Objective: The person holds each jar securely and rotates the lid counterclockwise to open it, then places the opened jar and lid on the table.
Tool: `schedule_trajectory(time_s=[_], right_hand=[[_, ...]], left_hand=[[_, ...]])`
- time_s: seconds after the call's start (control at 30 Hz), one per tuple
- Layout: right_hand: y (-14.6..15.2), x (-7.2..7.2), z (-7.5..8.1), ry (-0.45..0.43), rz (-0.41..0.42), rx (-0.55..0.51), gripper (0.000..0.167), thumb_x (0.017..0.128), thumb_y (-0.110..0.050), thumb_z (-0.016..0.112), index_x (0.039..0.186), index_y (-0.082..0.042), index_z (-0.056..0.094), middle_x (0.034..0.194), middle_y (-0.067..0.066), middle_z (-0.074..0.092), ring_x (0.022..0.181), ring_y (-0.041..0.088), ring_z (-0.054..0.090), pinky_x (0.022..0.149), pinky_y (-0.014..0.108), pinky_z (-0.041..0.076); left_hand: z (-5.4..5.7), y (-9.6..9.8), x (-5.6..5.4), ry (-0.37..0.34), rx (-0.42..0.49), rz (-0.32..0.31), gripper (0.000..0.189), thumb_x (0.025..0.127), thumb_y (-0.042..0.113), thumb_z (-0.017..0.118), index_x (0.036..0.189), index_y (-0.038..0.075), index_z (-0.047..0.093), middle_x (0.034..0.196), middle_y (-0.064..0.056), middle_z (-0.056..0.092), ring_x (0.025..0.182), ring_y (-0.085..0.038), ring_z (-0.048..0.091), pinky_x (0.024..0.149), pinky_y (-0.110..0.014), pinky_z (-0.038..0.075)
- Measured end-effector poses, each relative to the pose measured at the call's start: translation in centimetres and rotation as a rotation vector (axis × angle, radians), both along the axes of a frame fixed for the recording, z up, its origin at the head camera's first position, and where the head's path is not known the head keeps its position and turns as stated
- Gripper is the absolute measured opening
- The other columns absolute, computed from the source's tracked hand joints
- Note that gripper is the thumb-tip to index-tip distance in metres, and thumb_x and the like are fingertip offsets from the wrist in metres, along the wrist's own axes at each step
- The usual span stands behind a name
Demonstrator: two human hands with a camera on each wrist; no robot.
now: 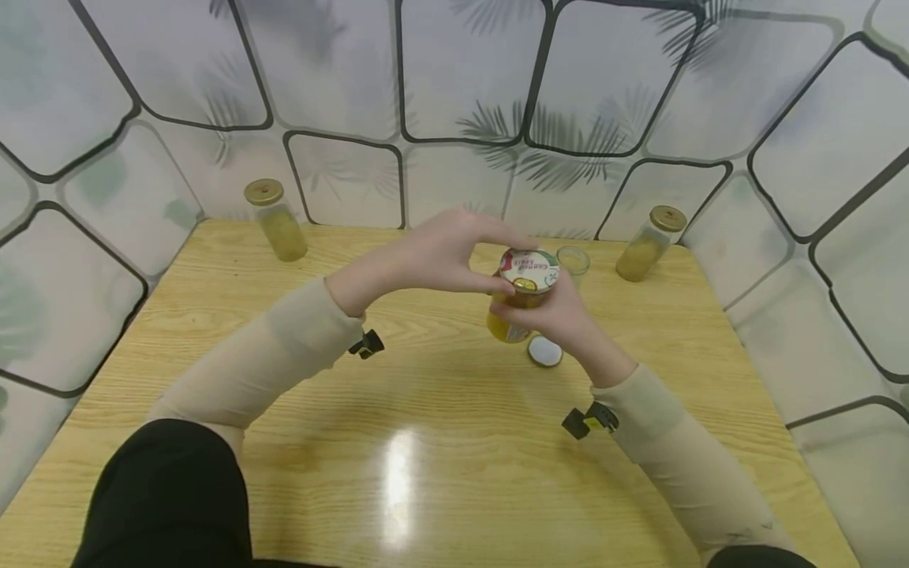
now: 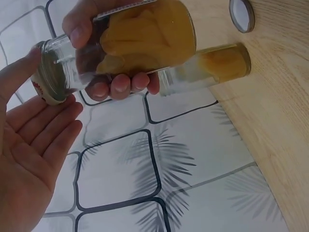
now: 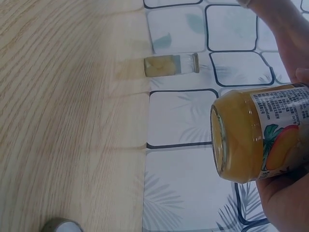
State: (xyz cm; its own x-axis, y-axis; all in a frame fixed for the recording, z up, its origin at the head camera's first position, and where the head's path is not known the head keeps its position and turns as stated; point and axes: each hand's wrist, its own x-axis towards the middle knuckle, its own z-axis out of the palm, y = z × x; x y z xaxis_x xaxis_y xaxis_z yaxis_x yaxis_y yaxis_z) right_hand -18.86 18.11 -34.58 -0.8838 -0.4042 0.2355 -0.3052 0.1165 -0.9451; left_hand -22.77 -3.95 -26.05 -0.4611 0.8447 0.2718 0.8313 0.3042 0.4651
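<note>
A glass jar of yellow fruit (image 1: 506, 325) is held up over the table, its label showing a peach in the right wrist view. My right hand (image 1: 564, 314) grips it round the body, fingers curled about the glass. Across the printed lid (image 1: 529, 268) my left hand (image 1: 447, 251) reaches from the left, thumb on one side and fingertips on the other. In the left wrist view the lid (image 2: 51, 72) sits at the jar's mouth, pinched between thumb and fingers. The jar's bottom (image 3: 218, 142) faces the right wrist camera.
An uncovered glass jar (image 1: 574, 259) stands behind my right hand, some yellow contents low in it. Near it a loose lid (image 1: 545, 351) lies with its white inside up. Gold-capped jars stand at the back left (image 1: 278, 225) and back right (image 1: 649, 244), before the patterned wall covering.
</note>
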Motion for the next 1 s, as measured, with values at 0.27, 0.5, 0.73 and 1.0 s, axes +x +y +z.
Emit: schedule_trajectory(time_s=[0.27, 0.5, 0.73, 1.0], right_hand=[[-0.1, 0.0, 0.1, -0.001, 0.0, -0.017, 0.052, 0.082, 0.012, 0.078, 0.126, -0.011, 0.062, 0.112, -0.013, 0.069, 0.104, 0.008, 0.067, 0.096, 0.021, 0.056], [-0.1, -0.1, 0.1, 0.022, -0.026, 0.004, 0.049, 0.083, 0.008, 0.08, 0.123, -0.014, 0.062, 0.11, -0.01, 0.07, 0.102, 0.009, 0.065, 0.094, 0.021, 0.055], [-0.3, -0.2, 0.0, 0.041, 0.053, -0.061, 0.051, 0.083, 0.011, 0.078, 0.118, -0.023, 0.063, 0.104, -0.001, 0.076, 0.1, 0.014, 0.071, 0.093, 0.024, 0.059], [-0.2, -0.4, -0.1, 0.085, 0.019, -0.007, 0.042, 0.084, 0.007, 0.08, 0.12, -0.012, 0.068, 0.101, -0.008, 0.075, 0.103, 0.013, 0.071, 0.099, 0.026, 0.055]], left_hand=[[0.2, 0.3, 0.8, 0.096, 0.002, 0.087, 0.05, 0.091, 0.036, 0.085, 0.133, 0.01, 0.074, 0.132, -0.005, 0.077, 0.126, -0.022, 0.072, 0.111, -0.037, 0.055], [0.6, 0.4, 1.5, 0.189, 0.002, 0.134, 0.043, 0.094, 0.042, 0.081, 0.127, 0.014, 0.078, 0.121, -0.002, 0.081, 0.108, -0.018, 0.078, 0.095, -0.037, 0.061], [1.1, 0.1, 1.4, 0.228, -0.022, 0.131, 0.035, 0.096, 0.036, 0.08, 0.124, 0.014, 0.08, 0.119, -0.002, 0.082, 0.101, -0.02, 0.077, 0.091, -0.039, 0.06], [1.2, -0.3, 1.3, 0.282, 0.053, 0.119, 0.026, 0.099, 0.021, 0.076, 0.122, 0.009, 0.08, 0.111, -0.006, 0.083, 0.087, -0.021, 0.078, 0.078, -0.037, 0.062]])
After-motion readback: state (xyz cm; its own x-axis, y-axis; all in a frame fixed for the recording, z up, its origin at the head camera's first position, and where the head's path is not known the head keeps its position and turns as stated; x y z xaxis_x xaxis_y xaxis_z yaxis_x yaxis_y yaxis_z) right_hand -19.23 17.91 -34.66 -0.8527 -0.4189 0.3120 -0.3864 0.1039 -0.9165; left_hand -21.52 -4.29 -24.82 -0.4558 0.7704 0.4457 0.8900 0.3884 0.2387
